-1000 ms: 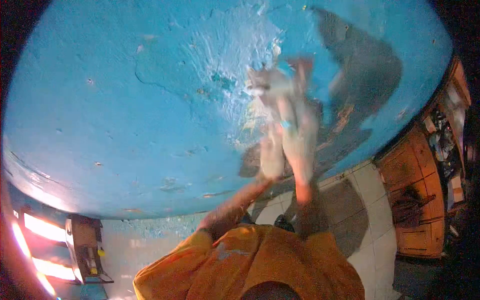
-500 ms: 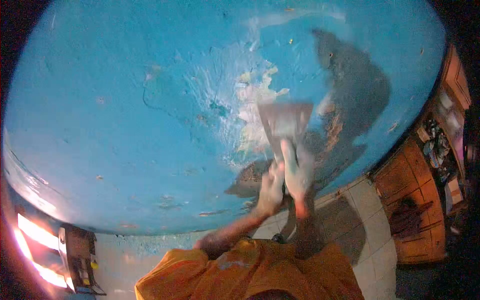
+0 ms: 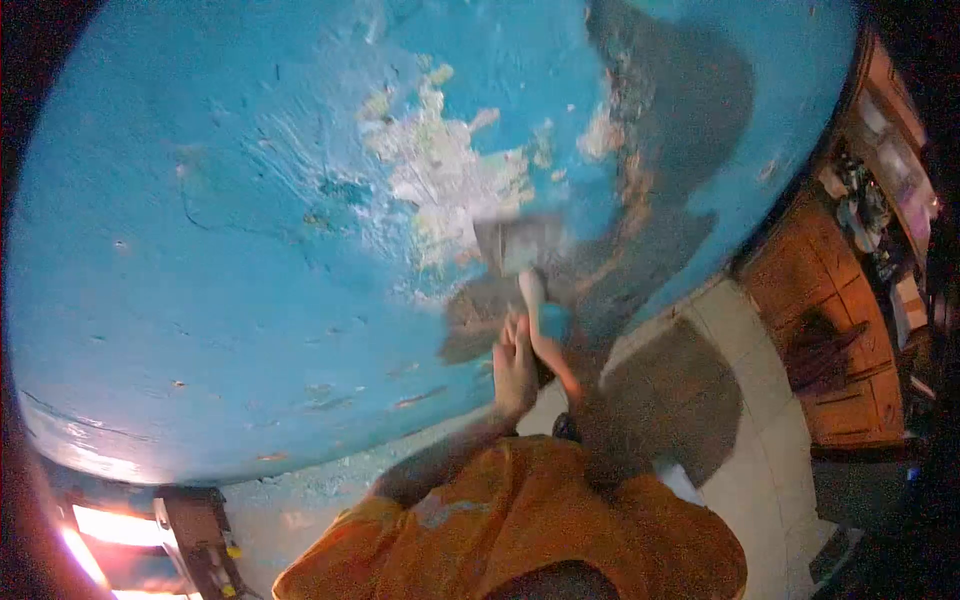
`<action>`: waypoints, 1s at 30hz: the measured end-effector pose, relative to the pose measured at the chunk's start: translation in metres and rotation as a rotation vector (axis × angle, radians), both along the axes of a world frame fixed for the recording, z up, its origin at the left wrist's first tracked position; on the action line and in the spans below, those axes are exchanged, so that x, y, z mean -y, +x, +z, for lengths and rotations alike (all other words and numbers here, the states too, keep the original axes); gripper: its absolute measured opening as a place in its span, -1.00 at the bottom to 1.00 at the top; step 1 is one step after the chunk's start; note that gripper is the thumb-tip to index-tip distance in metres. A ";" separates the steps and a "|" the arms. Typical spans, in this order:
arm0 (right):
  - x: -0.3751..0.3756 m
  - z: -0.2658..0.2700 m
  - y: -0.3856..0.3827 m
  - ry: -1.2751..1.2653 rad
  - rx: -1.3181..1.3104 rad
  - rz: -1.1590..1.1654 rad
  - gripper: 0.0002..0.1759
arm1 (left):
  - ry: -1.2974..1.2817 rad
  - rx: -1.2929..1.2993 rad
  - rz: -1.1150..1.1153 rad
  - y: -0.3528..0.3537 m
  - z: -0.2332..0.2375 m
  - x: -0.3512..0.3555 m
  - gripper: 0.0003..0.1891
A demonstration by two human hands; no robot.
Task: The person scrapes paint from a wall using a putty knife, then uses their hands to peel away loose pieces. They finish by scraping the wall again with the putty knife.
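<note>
Scraper (image 3: 518, 243), w/ wide flat blade, shown against a blue wall (image 3: 250, 300) at approx. the centre of view; blade outline is softened by blur. Blade is turned to the far side, its handle end to the near side, where it is mostly hidden by the hands. By the right hand (image 3: 553, 345) the tool is gripped: one pale digit is laid straight along it toward the blade, the other fingers being largely hidden. The left hand (image 3: 515, 372) is placed just left of the right hand, w/ fingers bent in toward the handle; whether they are closed on it can't be told. Far and left of the blade, a rough whitish patch (image 3: 450, 180) is exposed in the blue paint, w/ ragged edges and yellowish bits. Part of the wall to the far right, & a strip round the blade, is darkened by shadow (image 3: 700, 100).

Near side: orange shirt (image 3: 520, 515) of the wearer, w/ pale smear at left; both forearms are extended from it toward the wall. Right of it, a pale tiled floor (image 3: 765, 440) is seen, partly shaded, w/ a small white item (image 3: 680, 482) beside the shirt. Far. right: brown wooden cabinet (image 3: 825, 330), w/ misc. clutter (image 3: 865, 215) beyond. Near left: bright openings (image 3: 118, 527).
</note>
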State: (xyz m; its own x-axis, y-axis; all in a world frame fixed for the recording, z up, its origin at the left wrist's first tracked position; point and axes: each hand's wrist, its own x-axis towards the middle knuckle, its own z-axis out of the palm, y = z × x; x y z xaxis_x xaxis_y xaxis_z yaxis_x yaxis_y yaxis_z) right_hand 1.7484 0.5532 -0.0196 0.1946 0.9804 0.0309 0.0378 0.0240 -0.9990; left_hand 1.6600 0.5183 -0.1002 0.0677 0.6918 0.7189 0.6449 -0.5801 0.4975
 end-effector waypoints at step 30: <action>-0.029 -0.073 0.019 0.154 0.324 0.060 -0.56 | -0.478 0.692 -0.132 0.046 -0.026 -0.019 -0.52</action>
